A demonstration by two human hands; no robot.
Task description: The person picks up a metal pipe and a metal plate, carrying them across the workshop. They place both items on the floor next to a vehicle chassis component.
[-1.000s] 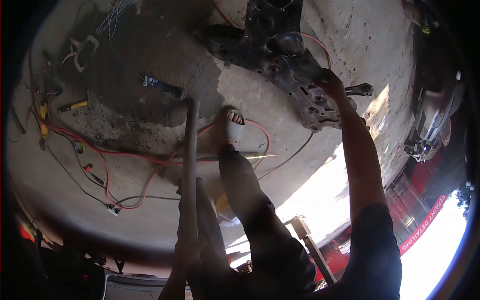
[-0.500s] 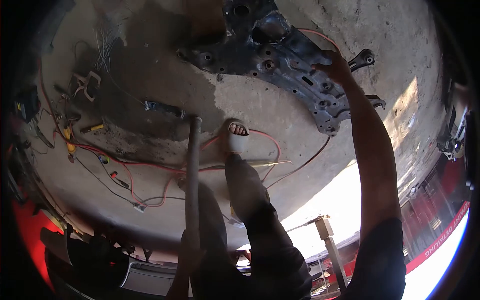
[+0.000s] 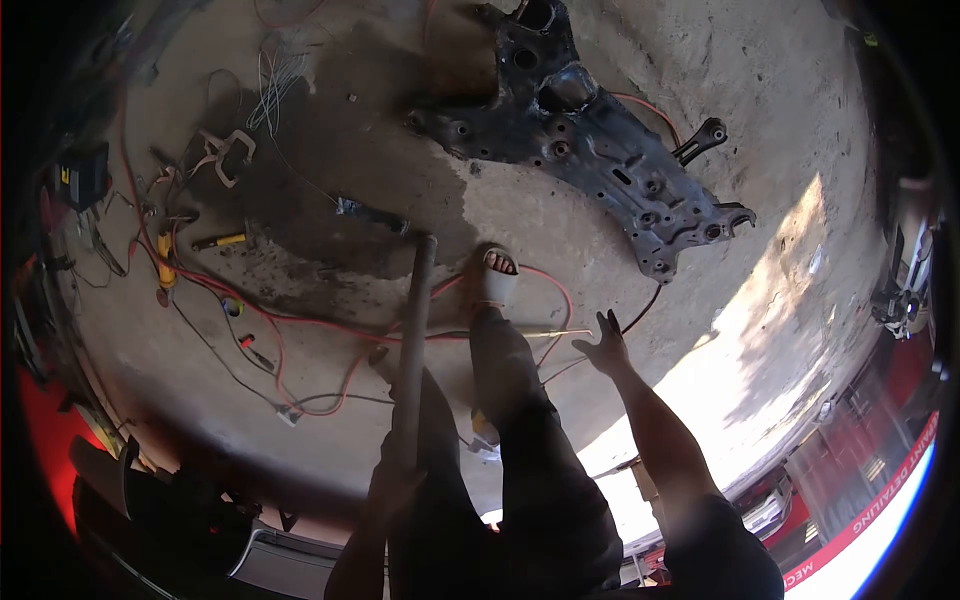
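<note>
My left hand point(image 3: 398, 482) is wrapped around the lower part of a long grey metal pipe point(image 3: 415, 350), which stands out in front of my legs. My right hand point(image 3: 608, 350) is held over the floor with its fingers spread and nothing in them. Beyond it lies a black car subframe point(image 3: 620, 165) with holes and brackets, apart from both hands. A thin brass-coloured torch point(image 3: 545, 333) lies on the concrete between my sandalled foot point(image 3: 497, 275) and the right hand.
Red hoses point(image 3: 310, 330) and cables cross the floor at the left. Around them lie a yellow power tool point(image 3: 165, 268), a yellow-handled tool point(image 3: 220, 241), a C-shaped clamp point(image 3: 235, 158) and a wire bundle point(image 3: 275, 90). A dark wet patch point(image 3: 330, 130) covers some concrete.
My right hand has let go of the subframe and drawn back toward me, its fingers now apart. The left hand still holds the pipe. The view has shifted slightly.
</note>
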